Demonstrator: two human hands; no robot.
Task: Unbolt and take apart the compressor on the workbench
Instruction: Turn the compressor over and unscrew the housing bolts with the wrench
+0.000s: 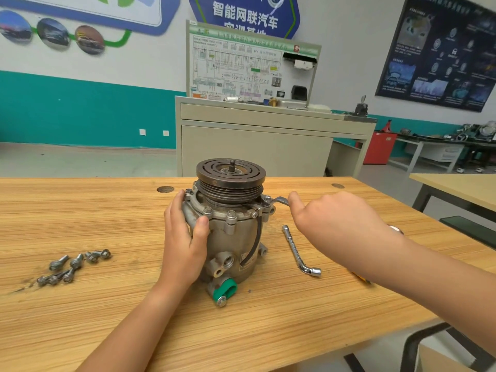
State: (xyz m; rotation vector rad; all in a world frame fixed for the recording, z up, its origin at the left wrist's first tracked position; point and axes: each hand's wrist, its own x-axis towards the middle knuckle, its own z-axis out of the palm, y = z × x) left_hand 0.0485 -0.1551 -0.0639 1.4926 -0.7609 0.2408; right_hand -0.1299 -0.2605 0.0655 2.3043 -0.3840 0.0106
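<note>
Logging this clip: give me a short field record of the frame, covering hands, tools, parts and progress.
workpiece: compressor upright on the workbench, pulley on top
left hand: holds the compressor body's left side
right hand: grips a wrench set on a flange bolt at the right
spare tool: L-shaped socket wrench lying right of the compressor
removed parts: loose bolts piled at the left
progress: several flange bolts not yet out

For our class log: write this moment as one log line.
left hand grips compressor | right hand holds offset wrench on flange bolt | loose bolts on workbench
</note>
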